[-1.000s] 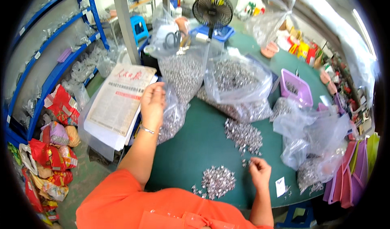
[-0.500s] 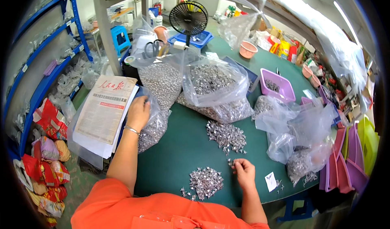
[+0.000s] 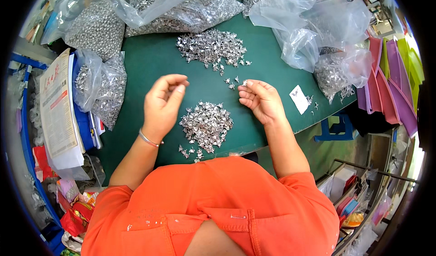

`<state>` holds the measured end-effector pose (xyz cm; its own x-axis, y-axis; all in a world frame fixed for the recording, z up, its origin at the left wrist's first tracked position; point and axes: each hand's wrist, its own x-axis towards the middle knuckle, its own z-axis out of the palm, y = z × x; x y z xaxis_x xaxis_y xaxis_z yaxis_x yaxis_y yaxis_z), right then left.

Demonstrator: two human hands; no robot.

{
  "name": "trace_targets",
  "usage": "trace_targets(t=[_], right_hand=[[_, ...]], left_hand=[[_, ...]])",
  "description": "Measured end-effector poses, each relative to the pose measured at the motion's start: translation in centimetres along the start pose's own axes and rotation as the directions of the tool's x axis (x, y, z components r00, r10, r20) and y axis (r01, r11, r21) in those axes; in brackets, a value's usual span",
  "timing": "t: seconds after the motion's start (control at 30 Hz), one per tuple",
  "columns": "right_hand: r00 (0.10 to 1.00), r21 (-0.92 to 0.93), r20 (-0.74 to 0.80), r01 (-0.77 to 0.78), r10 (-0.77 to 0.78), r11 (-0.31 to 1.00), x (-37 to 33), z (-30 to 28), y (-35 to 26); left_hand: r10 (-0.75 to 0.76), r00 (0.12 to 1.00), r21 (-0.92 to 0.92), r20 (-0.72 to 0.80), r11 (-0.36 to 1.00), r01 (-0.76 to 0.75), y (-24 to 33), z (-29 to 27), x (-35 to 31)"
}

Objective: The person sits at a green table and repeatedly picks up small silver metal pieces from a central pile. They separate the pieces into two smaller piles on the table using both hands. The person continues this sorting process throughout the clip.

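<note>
My right hand (image 3: 263, 102) is over the green table (image 3: 147, 58), with thumb and forefinger pinching a small silver metal piece (image 3: 245, 83). A few loose pieces (image 3: 230, 81) of the same kind lie just left of those fingertips. Left of the near pile of silver metal pieces (image 3: 206, 126), my left hand (image 3: 162, 105) hovers with fingers loosely bent and the thumb apart, nothing visible in it. A second, wider pile of metal pieces (image 3: 211, 48) lies farther back. The near pile sits between my forearms, with several strays at its front.
Clear plastic bags of metal parts (image 3: 109, 90) stand at the left, beside a newspaper (image 3: 56, 104) on a stack. A larger bag (image 3: 186, 19) stands behind the far pile. On the right are another bag (image 3: 334, 72), a white card (image 3: 299, 99) and coloured plastic bins (image 3: 393, 81).
My view has tilted down toward the table. My left hand has come away from the bag by the newspaper to beside the near pile. My right hand still pinches near the loose pieces.
</note>
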<state>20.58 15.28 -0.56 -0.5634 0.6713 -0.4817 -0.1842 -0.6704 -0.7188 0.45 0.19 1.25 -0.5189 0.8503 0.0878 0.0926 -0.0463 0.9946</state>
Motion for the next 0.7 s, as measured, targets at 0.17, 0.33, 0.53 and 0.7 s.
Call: trace_targets(t=[0.17,0.33,0.53,0.7], right_hand=[[0.994,-0.090,-0.008,0.110,-0.111,0.990,-0.6,0.7,0.4],[0.868,-0.594,0.359,0.496,-0.342,0.634,-2.2,0.8,1.7],[0.746,-0.874,0.398,0.484,-0.535,0.025,0.5,1.1,1.3],[0.733,-0.875,0.442,0.479,-0.517,-0.070,1.1,1.0,1.9]], left_hand=[[-0.226,0.960,-0.178,0.164,0.951,0.254,-0.5,1.7,-0.9],[-0.251,0.957,-0.162,0.146,0.948,0.274,-0.8,1.8,-1.2],[-0.280,0.951,-0.189,0.132,0.935,0.301,-1.4,2.0,-1.3],[-0.312,0.938,-0.166,0.150,0.927,0.335,-2.3,1.9,-1.3]])
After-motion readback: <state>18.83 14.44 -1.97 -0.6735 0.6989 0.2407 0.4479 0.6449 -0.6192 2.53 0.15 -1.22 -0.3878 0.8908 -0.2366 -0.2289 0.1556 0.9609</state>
